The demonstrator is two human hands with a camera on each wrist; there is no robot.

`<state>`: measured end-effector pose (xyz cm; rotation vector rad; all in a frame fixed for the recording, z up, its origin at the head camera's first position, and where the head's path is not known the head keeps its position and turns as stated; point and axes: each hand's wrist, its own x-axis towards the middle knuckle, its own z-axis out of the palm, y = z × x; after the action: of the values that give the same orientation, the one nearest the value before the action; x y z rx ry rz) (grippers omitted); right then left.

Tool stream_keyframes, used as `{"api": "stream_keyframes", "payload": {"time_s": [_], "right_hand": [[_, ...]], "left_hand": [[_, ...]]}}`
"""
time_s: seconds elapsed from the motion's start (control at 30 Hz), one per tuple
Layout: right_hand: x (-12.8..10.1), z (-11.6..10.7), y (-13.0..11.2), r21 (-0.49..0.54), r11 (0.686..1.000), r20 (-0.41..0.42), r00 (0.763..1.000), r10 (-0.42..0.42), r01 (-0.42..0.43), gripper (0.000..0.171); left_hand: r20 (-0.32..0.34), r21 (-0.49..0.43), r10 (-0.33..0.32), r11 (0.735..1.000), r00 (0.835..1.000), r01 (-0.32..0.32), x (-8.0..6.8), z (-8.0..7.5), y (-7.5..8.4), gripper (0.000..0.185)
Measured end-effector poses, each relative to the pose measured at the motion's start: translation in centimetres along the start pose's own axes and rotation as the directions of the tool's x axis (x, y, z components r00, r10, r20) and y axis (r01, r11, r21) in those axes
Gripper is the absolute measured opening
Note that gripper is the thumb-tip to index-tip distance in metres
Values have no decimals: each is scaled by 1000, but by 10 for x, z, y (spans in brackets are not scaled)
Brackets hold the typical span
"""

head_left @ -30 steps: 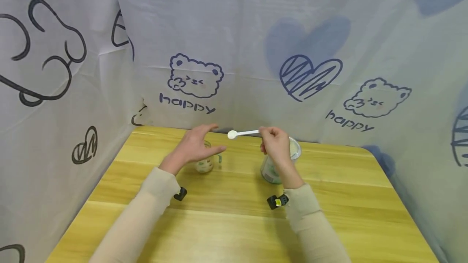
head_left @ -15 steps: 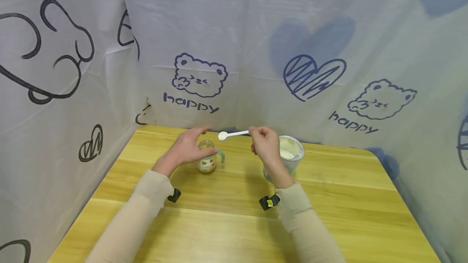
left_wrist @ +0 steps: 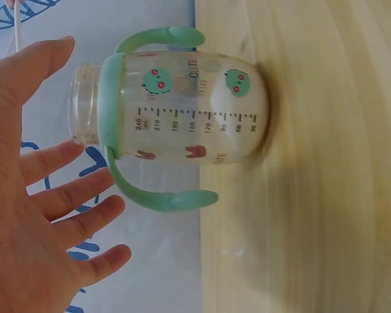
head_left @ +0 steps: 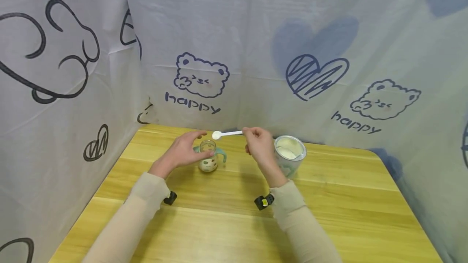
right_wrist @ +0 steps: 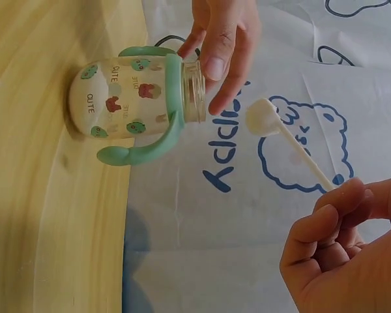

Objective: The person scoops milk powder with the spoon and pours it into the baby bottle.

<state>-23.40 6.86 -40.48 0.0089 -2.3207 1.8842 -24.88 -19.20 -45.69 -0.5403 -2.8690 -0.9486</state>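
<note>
A clear baby bottle [left_wrist: 176, 111] with green side handles, a measuring scale and printed figures stands upright on the table, its neck uncapped. White powder fills its lower part. My left hand [head_left: 182, 150] is beside the neck, thumb and fingers spread around it without gripping. My right hand [head_left: 260, 145] pinches the end of a white measuring scoop [right_wrist: 293, 143] between thumb and fingers. The scoop's bowl, filled with pale powder, hovers above and slightly right of the bottle's mouth. An uncovered milk powder can [head_left: 291, 164] stands just right of my right hand, pale powder inside.
The wooden table [head_left: 226, 222] ends at a printed cloth [head_left: 248, 44] hanging behind it and along the left side. Both wrists wear small black cameras. The can stands near the table's back edge.
My right hand has carried the full scoop leftward, away from the can and closer to the bottle's mouth. My left hand has shifted slightly left, so more of the bottle shows.
</note>
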Motion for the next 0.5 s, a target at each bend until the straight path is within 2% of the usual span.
{"api": "stream_keyframes", "payload": {"time_s": [0.33, 0.5], "right_hand": [[-1, 10, 2, -5, 1000, 20, 1000, -16, 16, 27], [-1, 14, 5, -40, 999, 40, 999, -8, 10, 26]], "left_hand": [[6, 5, -7, 1000, 1000, 7, -3, 4, -10, 87], [7, 12, -12, 1000, 1000, 12, -2, 9, -16, 84]]}}
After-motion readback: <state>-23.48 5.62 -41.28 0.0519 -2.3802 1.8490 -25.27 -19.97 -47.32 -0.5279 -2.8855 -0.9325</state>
